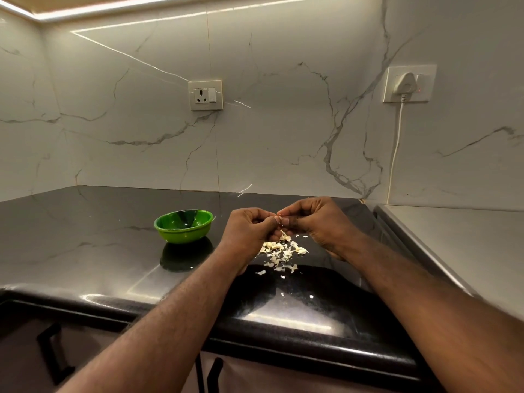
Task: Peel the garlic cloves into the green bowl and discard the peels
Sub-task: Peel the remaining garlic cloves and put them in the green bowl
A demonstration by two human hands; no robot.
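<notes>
My left hand point(246, 231) and my right hand point(317, 222) close together over the black counter point(85, 236), both pinching a tiny garlic clove point(279, 219), a pile of peels point(280, 253) lying under them, the green bowl point(184, 235) off to the left.

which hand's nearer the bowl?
Left. The left hand sits just right of the bowl, apart from it; the right hand is farther right. Both pinch a clove.

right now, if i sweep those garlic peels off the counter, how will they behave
The peels look thin and flaky, so probably very light and apt to scatter. The counter is glossy, so they should slide easily, though small bits may cling.
</notes>
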